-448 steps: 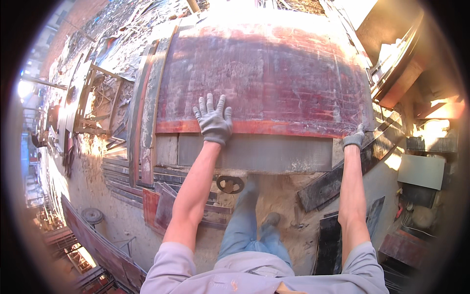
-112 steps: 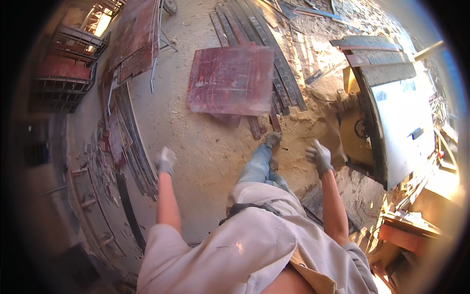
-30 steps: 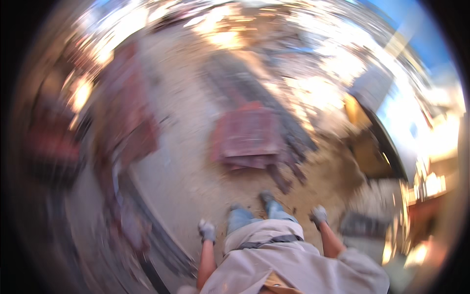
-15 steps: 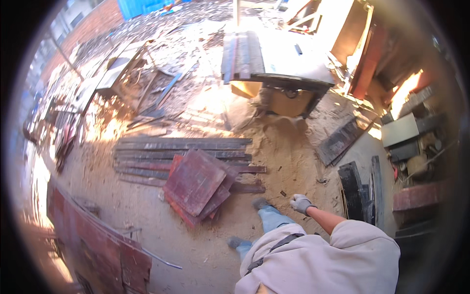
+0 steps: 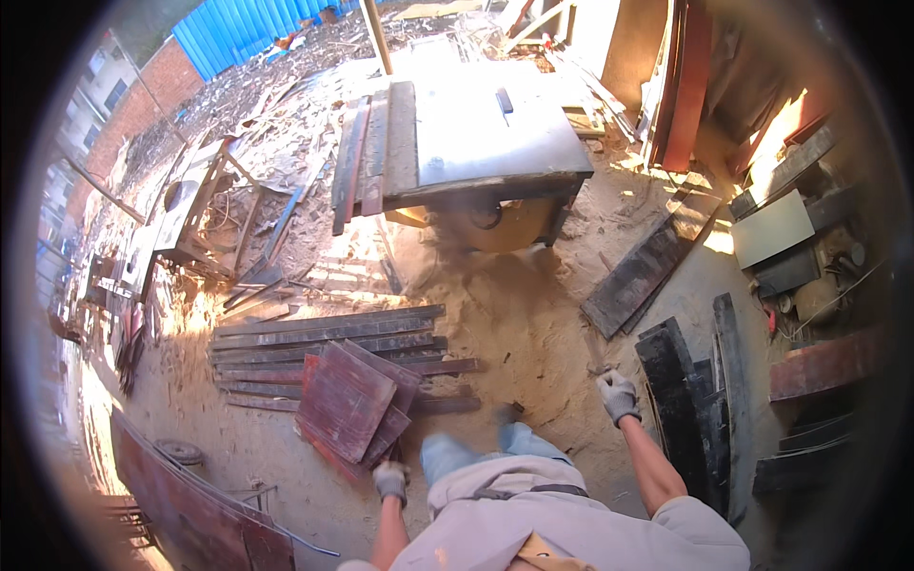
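Between loads, both gloved hands free.

My left hand (image 5: 389, 481) hung loosely curled and empty just beside the stacked red panels (image 5: 352, 404); my right hand (image 5: 619, 397) swung out, also holding nothing, near the dark boards (image 5: 681, 400). I judged myself mid-walk across the sawdust floor (image 5: 533, 324); reaching the table saw (image 5: 486, 133) meant stepping between the long planks (image 5: 324, 343) and those boards, where room lay open.
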Motion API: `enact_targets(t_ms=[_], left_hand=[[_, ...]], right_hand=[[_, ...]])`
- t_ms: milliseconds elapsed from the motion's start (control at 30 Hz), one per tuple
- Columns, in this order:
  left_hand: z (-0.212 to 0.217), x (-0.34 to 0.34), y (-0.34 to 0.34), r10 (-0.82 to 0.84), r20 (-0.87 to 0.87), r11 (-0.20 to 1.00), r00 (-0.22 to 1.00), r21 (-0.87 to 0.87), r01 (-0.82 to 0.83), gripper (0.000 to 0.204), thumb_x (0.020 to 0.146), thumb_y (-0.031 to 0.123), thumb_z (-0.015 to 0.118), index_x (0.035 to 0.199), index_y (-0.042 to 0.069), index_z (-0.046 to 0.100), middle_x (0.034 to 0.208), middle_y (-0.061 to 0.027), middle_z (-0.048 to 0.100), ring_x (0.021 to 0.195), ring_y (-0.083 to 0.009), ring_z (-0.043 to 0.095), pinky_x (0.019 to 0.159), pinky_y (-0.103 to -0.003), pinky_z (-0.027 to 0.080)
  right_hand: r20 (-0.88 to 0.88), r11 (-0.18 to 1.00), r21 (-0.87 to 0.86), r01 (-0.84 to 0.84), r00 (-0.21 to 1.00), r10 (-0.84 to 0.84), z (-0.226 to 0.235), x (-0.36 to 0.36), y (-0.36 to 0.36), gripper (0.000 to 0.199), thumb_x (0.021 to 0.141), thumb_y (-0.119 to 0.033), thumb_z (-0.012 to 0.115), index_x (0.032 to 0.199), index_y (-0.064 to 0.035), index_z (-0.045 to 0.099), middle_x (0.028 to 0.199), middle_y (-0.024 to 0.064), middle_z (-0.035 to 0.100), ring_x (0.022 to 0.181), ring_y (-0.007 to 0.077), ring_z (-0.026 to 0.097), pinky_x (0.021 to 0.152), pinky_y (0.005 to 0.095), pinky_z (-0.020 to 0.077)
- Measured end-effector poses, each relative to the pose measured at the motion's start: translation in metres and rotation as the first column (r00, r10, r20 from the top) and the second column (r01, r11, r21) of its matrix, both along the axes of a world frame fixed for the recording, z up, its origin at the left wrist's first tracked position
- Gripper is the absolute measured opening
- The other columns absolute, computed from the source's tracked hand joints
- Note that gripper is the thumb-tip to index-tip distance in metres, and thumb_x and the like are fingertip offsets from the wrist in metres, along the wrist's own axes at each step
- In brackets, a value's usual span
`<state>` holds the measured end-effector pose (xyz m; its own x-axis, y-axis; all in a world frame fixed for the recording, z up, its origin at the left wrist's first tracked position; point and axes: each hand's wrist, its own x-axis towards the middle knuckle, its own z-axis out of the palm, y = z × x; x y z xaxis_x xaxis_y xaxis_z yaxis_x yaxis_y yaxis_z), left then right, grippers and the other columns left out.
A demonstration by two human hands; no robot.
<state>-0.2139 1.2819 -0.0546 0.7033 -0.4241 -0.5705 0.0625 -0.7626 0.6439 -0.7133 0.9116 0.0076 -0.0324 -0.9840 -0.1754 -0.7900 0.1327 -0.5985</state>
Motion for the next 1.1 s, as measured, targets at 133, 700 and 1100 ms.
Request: enact_targets(t_ms=[133, 700, 1100], left_hand=[[0.037, -0.013, -0.143, 0.03, -0.13, 0.977, 0.991, -0.204, -0.056, 0.025, 0.083, -0.01, 0.053, 0.073, -0.001, 0.074, 0.071, -0.0151, 0.073, 0.059, -0.0224, 0.069, 0.055, -0.035, 0.057], [-0.008, -0.06, -0.371, 0.311, -0.325, 0.95, 0.893, 0.118, -0.288, 0.023, 0.09, -0.013, 0.057, 0.083, 0.001, 0.075, 0.082, -0.0151, 0.076, 0.066, -0.0239, 0.072, 0.058, -0.037, 0.06], [0.071, -0.141, -0.477, 0.569, -0.199, 0.821, 0.798, 0.197, -0.537, 0.025, 0.09, -0.011, 0.049, 0.087, -0.002, 0.073, 0.084, -0.0174, 0.075, 0.067, -0.0278, 0.074, 0.06, -0.04, 0.061]], right_hand=[[0.086, 0.997, -0.041, 0.067, 0.994, -0.063, 0.024, 0.011, -0.09, 0.018, 0.093, -0.028, 0.074, 0.097, -0.0105, 0.076, 0.086, 0.0144, 0.076, 0.082, 0.0329, 0.074, 0.077, 0.0432, 0.0566], [-0.237, 0.701, -0.498, -0.51, 0.858, 0.455, 0.087, 0.18, -0.632, 0.02, 0.093, -0.029, 0.078, 0.103, -0.0114, 0.077, 0.104, 0.0121, 0.077, 0.099, 0.0341, 0.072, 0.088, 0.0449, 0.0567], [-0.516, 0.643, -0.274, -0.715, 0.673, 0.529, 0.046, 0.339, -0.908, 0.046, 0.097, -0.048, 0.072, 0.124, -0.0109, 0.069, 0.123, 0.0127, 0.074, 0.116, 0.0309, 0.069, 0.1, 0.0432, 0.055]])
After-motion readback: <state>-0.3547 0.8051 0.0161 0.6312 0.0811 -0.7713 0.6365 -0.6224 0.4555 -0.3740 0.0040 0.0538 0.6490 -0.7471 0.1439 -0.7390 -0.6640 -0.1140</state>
